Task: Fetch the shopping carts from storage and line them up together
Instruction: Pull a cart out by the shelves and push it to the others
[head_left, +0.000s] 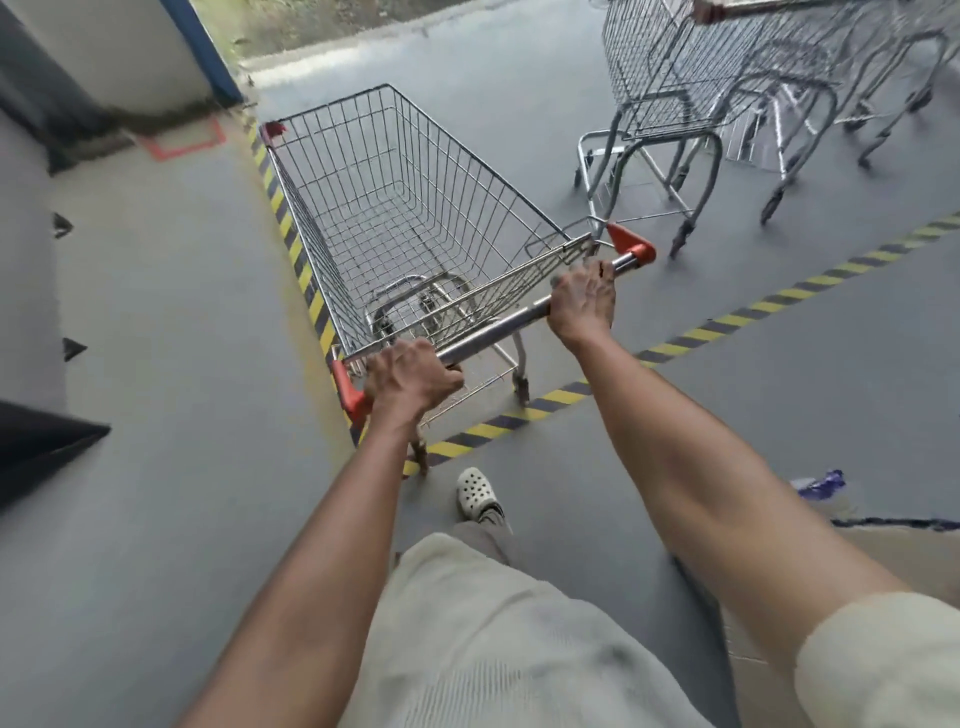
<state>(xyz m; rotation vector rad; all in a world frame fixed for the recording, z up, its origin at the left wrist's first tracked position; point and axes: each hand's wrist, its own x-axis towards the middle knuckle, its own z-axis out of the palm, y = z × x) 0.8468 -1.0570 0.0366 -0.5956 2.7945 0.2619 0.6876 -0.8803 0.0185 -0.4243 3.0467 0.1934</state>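
Head view gives me the shopping cart (415, 208) at frame centre. Its long axis runs from the handle bar (493, 335) near me up toward 11 o'clock, with the nose pointing that way at a wall corner with a blue edge (208, 57). The wire basket sits upright on its wheels, and its left side runs along a yellow-and-black striped tape (291, 234) on the grey floor. The bar lies crosswise, from 8 o'clock up to 2 o'clock, with an orange cap at each end. I see my 2 hands well apart on it. The left hand (410, 382) is curled round the bar just beside the 8 o'clock cap, and the right hand (584, 306) is wrapped round it near the 2 o'clock cap. At 1 o'clock, well apart from this cart, stands a row of nested carts (727, 78), blurred. A second striped tape line (779, 296) crosses the floor toward 3 o'clock, passing under the rear wheels. A white shoe (475, 493) shows at 6 o'clock.
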